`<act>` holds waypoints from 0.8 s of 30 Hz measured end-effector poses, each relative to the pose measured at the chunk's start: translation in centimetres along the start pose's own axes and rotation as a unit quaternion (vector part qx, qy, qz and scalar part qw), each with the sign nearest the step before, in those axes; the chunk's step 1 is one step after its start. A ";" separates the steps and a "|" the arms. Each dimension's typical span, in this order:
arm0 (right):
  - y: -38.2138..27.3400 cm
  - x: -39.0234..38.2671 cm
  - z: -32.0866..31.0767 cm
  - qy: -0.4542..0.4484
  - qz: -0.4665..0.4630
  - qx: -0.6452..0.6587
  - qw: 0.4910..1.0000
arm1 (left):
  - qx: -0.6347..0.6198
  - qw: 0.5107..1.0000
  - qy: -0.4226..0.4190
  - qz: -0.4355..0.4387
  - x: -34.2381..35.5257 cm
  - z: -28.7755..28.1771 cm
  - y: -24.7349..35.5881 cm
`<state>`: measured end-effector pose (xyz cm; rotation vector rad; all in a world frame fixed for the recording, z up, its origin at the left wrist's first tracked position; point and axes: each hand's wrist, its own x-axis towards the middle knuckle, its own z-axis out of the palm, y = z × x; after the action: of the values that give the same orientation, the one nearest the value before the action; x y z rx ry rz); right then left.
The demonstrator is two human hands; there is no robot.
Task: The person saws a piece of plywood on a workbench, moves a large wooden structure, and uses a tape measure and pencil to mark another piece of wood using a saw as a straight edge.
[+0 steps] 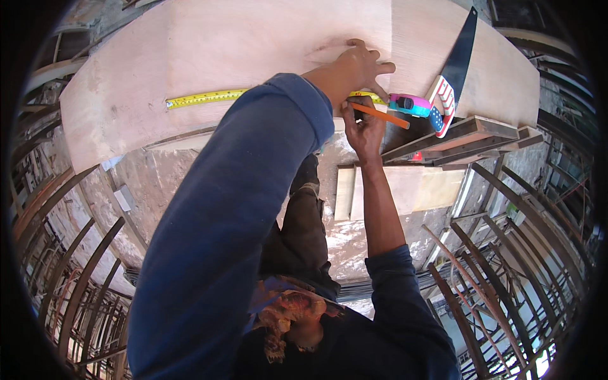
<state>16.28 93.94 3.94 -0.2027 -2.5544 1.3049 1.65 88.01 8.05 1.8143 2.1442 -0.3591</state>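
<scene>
My left hand [358,68] spreads its fingers over a pale plywood board [266,44], with its thumb reaching down near the tape. My right hand [366,130] is closed around an orange pencil [386,116] at the board's near edge, just below the left. A yellow measuring tape blade [206,98] runs left to right across the board, partly hidden behind my left sleeve. Its pink and teal tape measure case [410,104] lies right of my hands. Touching or close beside the case is a handsaw [461,54] with a striped, starred handle, its dark blade pointing away.
Wooden framing [475,134] projects below the board at the right. Lower down, light wood panels [405,190] rest near the worn floor [164,177]. Many long timber strips [82,278] stand on the left, with more timber strips [494,297] on the right.
</scene>
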 end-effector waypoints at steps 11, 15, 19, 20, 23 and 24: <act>0.0 0.5 -0.5 -0.043 0.054 0.011 0.998 | -0.035 0.999 0.005 -0.026 0.4 0.2 -0.1; -1.0 -1.1 -2.1 0.063 0.090 0.083 0.990 | -0.031 0.999 0.002 -0.028 0.4 -0.3 0.0; -4.1 -0.2 -7.2 0.208 0.051 -0.017 0.977 | -0.019 0.999 0.013 -0.028 0.0 0.5 0.3; -2.9 -0.4 -9.2 0.156 0.050 -0.168 0.972 | -0.027 0.999 0.013 -0.034 -0.2 0.5 0.3; -0.7 1.2 -12.4 0.069 0.079 -0.223 0.969 | -0.023 0.998 0.009 -0.050 -0.2 0.8 0.7; -0.5 1.9 -13.3 0.015 0.047 -0.235 0.971 | -0.016 0.998 0.006 -0.056 -0.2 0.8 0.8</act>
<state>18.39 104.42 12.11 -0.4328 -2.8163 0.6936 2.49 87.63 7.45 1.6875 2.2520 -0.3398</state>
